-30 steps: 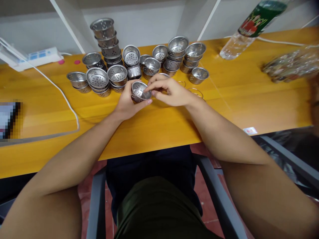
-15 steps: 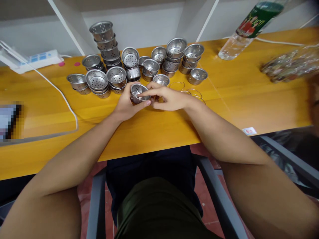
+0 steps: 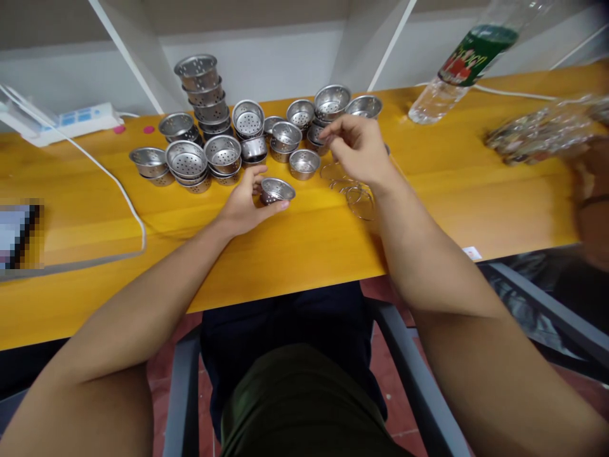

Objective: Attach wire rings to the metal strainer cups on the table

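My left hand (image 3: 246,206) is curled round a small perforated metal strainer cup (image 3: 277,190), its thumb along the front and its fingers behind. The cup tilts slightly, and its holes show inside. My right hand (image 3: 359,149) hovers to the right, fingers bent and the thumb apart from the index finger; I see nothing between them. Below it, several thin wire rings (image 3: 360,202) lie on the table, partly covered by the hand and wrist. Between the hands stands a single strainer cup (image 3: 304,165).
More cups stand in stacks along the back, the tallest (image 3: 197,73) at left. A power strip (image 3: 78,120) and a white cable lie left. At right are a water bottle (image 3: 438,98) and plastic-wrapped items (image 3: 533,133). The table's front edge is close to me.
My right hand has drawn its finger out of the strainer cup and moved right and up, over the rings. My left hand stays round the cup, which now tilts.
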{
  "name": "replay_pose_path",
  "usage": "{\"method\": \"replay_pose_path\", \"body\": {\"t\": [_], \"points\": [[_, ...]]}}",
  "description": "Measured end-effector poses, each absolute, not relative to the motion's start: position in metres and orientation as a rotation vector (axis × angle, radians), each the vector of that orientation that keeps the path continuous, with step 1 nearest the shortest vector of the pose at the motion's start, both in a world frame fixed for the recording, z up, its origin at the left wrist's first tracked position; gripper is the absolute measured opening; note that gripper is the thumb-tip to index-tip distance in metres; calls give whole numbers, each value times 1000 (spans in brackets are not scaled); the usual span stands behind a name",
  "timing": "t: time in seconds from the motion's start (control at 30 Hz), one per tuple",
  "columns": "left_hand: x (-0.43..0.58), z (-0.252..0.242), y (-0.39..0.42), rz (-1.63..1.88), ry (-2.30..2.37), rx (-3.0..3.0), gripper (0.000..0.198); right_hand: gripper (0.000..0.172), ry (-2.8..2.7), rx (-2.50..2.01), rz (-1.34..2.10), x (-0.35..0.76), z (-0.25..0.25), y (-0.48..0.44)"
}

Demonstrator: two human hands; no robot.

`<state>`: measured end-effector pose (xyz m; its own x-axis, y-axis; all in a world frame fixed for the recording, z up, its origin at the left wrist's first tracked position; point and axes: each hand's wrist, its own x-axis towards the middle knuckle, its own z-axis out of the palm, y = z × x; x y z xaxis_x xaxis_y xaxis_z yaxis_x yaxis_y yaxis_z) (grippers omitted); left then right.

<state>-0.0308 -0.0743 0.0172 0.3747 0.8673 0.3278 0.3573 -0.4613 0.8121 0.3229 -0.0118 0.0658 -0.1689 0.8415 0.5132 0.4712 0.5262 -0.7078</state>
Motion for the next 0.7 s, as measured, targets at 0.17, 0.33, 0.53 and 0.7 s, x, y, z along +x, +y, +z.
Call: {"method": "replay_pose_path", "body": {"t": [0.17, 0.33, 0.53, 0.7], "points": [[-28, 15, -74, 1006, 1001, 1988, 93, 41, -2050, -963, 643, 318, 72, -32], [-25, 15, -73, 1039, 975, 1960, 95, 41, -2297, -691, 917, 288, 80, -58], [-26, 13, -69, 1035, 939, 1960, 83, 42, -2353, -612, 815, 267, 69, -56], [-28, 12, -70, 1051, 902, 1988, 89, 36, -2326, -730, 666, 264, 57, -47]]}}
